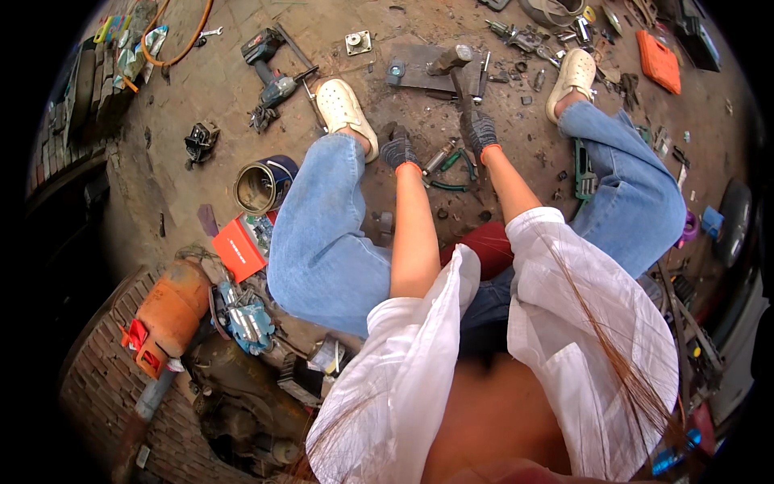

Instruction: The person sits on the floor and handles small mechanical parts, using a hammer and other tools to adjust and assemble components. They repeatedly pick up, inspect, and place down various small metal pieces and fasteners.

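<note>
Head view: gloved right hand has fingers wrapped round a hammer over a dark plate; left hand near, finger state I can't tell.

Flat rectangular dark-grey metal plate: matt, scuffed. Over plate: blocky-headed hammer, head dull, worn metal. Nearer than plate: dark-grey gloves, matt knit cloth. Left of plate: cream perforated clog, smooth, plastic-looking. Well right of plate: orange rectangular case, plastic. Around plate: brown floor, rough, gritty.
</note>
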The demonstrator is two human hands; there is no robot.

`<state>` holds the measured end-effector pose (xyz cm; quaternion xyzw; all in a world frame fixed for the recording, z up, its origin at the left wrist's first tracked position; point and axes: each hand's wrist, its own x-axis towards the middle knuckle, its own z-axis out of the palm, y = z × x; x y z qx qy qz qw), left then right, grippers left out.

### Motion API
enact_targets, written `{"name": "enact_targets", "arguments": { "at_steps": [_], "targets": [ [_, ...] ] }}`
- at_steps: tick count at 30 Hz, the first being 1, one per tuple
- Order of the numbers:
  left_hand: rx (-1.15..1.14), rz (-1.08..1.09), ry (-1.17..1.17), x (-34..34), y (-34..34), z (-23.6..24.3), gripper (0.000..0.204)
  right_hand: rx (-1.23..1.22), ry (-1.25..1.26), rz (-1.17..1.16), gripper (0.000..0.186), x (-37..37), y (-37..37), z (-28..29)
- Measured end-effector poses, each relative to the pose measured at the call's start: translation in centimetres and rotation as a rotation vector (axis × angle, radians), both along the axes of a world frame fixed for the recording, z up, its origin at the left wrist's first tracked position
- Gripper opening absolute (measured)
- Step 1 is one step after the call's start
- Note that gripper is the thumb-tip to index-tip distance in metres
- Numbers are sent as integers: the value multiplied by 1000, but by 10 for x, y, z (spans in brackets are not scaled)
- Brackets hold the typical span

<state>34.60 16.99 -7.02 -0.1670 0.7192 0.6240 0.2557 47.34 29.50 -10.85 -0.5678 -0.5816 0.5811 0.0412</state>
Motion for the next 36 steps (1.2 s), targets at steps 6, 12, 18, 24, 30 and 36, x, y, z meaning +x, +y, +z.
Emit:
{"name": "enact_targets", "arguments": {
  "at_steps": [6, 12, 18, 24, 30, 36],
  "targets": [
    [-206, -367, 328, 11, 31, -26, 34, -597, 332, -633, 36, 29, -20, 73],
    [-356, -453, 614, -28, 104, -47, 35, -538, 130, -722, 37, 71, -22, 62],
    [-316, -538, 396, -14, 134, -48, 31, -310, -111, -584, 53, 67, -14, 69],
    [-42, -270, 100, -15, 94, -74, 37, 277, -15, -166, 33, 32, 0, 102],
    [87, 8, -65, 19, 38, -11, 37, 433, 316, -138, 26, -1, 20, 186],
    [79, 122, -74, -2, 14, -13, 36, 553, -214, -9, 36, -28, 1, 125]
  ]
}}
